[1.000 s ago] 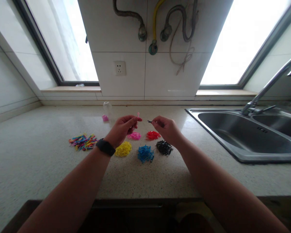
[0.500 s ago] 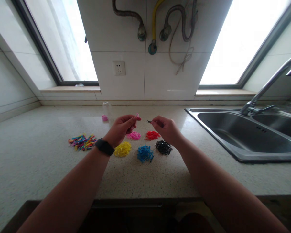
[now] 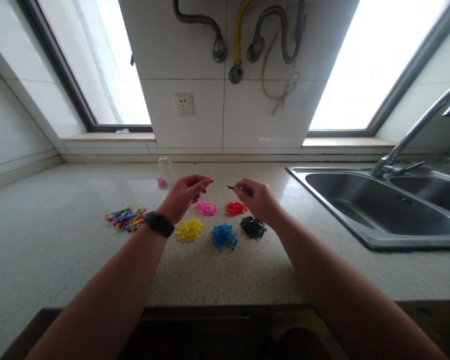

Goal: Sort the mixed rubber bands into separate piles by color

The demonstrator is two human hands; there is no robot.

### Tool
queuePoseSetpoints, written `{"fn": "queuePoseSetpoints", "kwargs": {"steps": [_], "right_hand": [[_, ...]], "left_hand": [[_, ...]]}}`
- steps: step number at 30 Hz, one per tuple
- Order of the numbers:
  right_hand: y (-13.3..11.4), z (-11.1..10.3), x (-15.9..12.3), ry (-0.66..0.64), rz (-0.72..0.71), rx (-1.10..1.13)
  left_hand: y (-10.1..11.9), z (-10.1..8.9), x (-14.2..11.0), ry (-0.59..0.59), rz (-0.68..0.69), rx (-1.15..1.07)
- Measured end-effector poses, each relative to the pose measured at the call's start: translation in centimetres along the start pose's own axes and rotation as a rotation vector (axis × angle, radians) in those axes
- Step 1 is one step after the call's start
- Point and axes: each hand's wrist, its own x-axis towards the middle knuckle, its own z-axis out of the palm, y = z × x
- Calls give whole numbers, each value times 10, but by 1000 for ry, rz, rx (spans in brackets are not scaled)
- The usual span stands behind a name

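Two pinches — left hand (image 3: 185, 194), pink piece (image 3: 212, 180); right hand (image 3: 256, 196), black piece (image 3: 230, 187); clear container (image 3: 165, 167), contents unclear

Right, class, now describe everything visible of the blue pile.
The blue pile is a loose, tangled heap of thin, slightly shiny strands, rubbery by their look. It lies untouched on the speckled counter, between the yellow pile and the black pile, closest of the three to the camera.
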Motion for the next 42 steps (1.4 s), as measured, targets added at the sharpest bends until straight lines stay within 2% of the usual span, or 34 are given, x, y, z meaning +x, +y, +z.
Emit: {"fn": "queuePoseSetpoints", "kwargs": {"steps": [3, 8, 11, 16, 20, 26, 42], "right_hand": [[-1, 0, 0, -3, 0, -4], [-2, -1, 0, 1, -6, -7], [-2, -1, 0, 2, -11, -4], [-3, -1, 0, 6, -20, -10], [-3, -1, 0, -1, -26, -27], [-1, 0, 0, 5, -19, -10], [-3, 0, 1, 34, -6, 73]], "left_hand": [[-7, -7, 5, -14, 17, 229], [-25, -20, 12, -135, 74, 717], [-33, -24, 14, -157, 77, 842], [-39, -26, 15, -132, 104, 976], [-44, -28, 16, -101, 96, 1051], [-48, -28, 17, -89, 67, 1052], [-50, -26, 17, -128, 47, 1070]]}}
